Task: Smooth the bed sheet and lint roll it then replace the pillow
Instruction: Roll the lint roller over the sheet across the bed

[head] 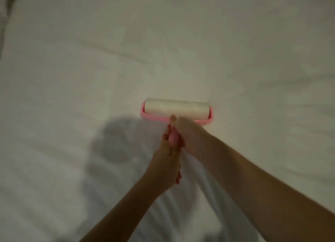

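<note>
Nearest, the left hand point(165, 162) curls round the pink plastic handle point(173, 137), and the right hand point(184, 133) grips it just beyond. The lint roller point(176, 108), a pale smooth cylinder, lies crosswise, handle pointing back at the person, mid-bed on the creased white bed sheet point(181, 42).

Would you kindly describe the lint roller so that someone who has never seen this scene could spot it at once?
A white bed sheet fills the view. Near its middle lies the lint roller, its handle gripped by the left hand and right hand. It is the only coloured thing there: a pink frame around a pale roll set crosswise.
</note>
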`<state>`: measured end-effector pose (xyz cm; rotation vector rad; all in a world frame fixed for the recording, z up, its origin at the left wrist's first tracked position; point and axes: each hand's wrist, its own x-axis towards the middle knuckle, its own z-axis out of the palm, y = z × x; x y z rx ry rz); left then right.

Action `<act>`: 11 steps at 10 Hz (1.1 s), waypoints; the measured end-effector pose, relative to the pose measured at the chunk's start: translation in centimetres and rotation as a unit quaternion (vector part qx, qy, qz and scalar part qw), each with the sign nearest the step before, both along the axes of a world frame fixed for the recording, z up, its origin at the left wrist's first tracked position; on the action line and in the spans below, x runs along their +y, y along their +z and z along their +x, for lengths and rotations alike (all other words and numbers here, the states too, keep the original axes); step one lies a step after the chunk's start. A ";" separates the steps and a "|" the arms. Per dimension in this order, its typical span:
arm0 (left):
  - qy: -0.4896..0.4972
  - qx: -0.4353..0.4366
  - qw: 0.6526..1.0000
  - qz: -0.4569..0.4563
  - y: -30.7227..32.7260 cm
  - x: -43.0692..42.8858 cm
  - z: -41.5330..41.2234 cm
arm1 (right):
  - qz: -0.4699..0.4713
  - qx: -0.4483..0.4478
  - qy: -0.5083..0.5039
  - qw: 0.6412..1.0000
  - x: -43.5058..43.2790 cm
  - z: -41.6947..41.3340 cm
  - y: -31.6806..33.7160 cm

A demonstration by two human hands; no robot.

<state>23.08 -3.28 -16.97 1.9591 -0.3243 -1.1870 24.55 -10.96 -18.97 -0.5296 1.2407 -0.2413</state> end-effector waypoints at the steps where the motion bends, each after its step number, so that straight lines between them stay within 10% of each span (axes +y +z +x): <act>1: -0.032 -0.040 0.999 0.007 -1.4 -2.2 1.5 | -0.005 0.031 0.066 0.997 -2.7 0.4 0.7; 3: -0.063 -0.116 0.991 -0.019 -0.1 -9.2 6.4 | -0.256 0.109 0.126 0.952 -8.4 2.8 5.2; 4: -0.053 -0.258 0.963 -0.062 -1.1 -6.1 5.5 | -0.508 0.346 0.071 0.785 -9.0 -2.0 2.8; 5: -0.015 -0.192 0.980 -0.039 -0.8 -1.1 3.3 | -0.602 0.421 0.097 0.671 -9.6 -7.5 -2.9; 7: -0.113 -0.264 0.957 -0.045 0.0 -0.7 3.0 | -0.592 0.490 0.209 0.605 -10.5 -8.4 -7.5; 11: -0.167 -0.309 0.936 -0.007 -0.4 -0.6 3.5 | -0.579 0.480 0.212 0.624 -11.0 -8.6 -8.6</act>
